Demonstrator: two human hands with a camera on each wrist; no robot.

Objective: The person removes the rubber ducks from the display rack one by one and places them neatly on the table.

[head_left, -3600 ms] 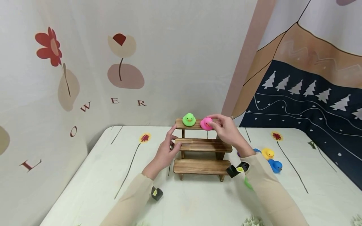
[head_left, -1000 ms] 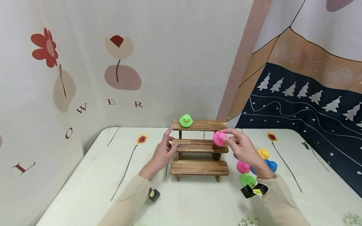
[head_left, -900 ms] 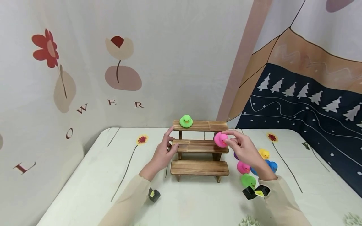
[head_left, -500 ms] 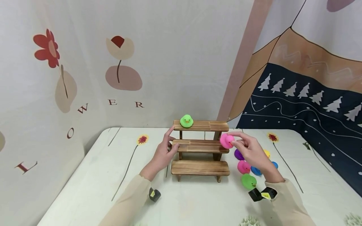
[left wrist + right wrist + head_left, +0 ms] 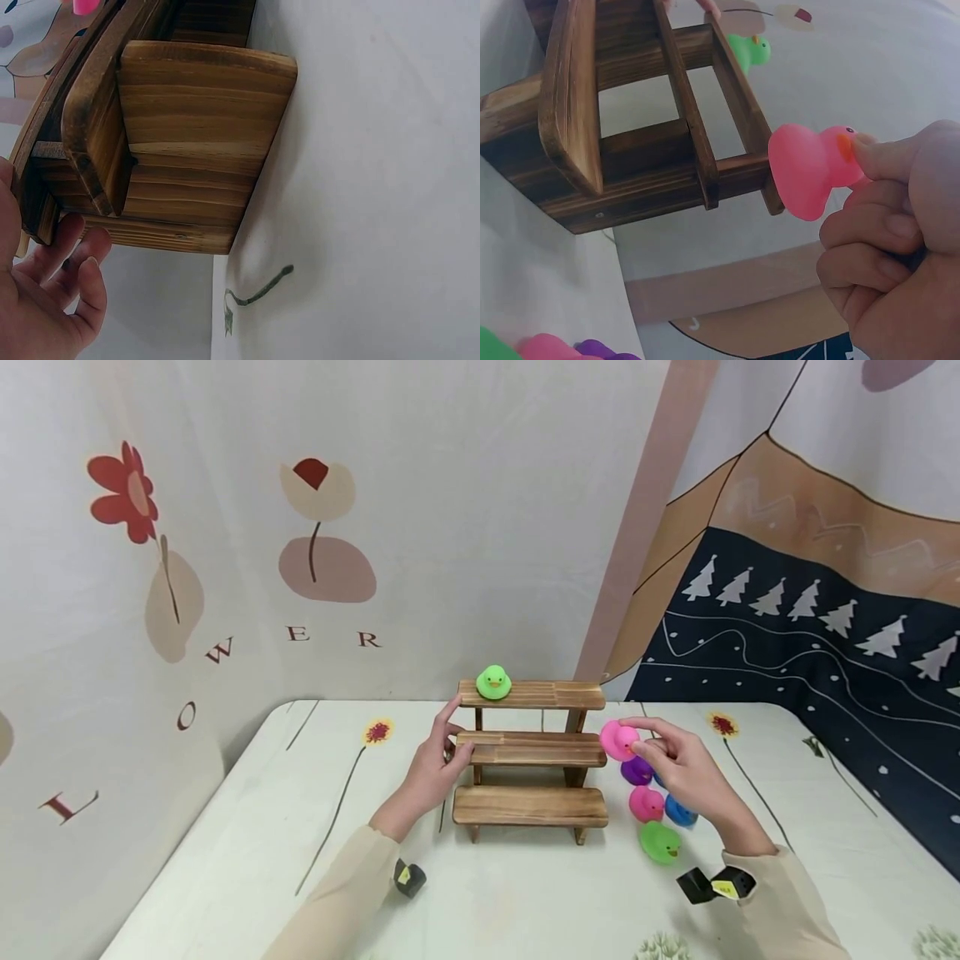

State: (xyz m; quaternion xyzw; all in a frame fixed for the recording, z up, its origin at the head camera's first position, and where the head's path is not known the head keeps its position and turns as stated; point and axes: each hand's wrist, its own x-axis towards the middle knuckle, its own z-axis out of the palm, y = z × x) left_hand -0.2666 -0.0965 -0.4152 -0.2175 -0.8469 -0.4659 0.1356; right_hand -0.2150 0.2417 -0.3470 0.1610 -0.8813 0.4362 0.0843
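A three-tier wooden display stand point(image 5: 528, 807) stands on the table. My left hand point(image 5: 429, 772) holds its left side, with the index finger at the top tier's corner and the thumb on the middle tier's end; other fingers curl against the side in the left wrist view. Between thumb and fingers, my right hand point(image 5: 686, 772) pinches a pink rubber duck point(image 5: 618, 741) just off the stand's right end. The right wrist view shows that pink rubber duck point(image 5: 802, 169) tipped sideways, base toward the stand. A green rubber duck point(image 5: 493, 683) sits at the left of the top tier.
Right of the stand, several rubber ducks lie on the table: a purple one point(image 5: 637, 770), another pink one point(image 5: 647, 803), a blue one point(image 5: 681, 811) and a green one point(image 5: 660, 843). My right hand hides some of that group. A printed cloth point(image 5: 450, 527) hangs behind the table.
My right hand has lifted the pink duck off the top tier and carried it right and down, past the stand's right end. My left hand stays at the stand's left side.
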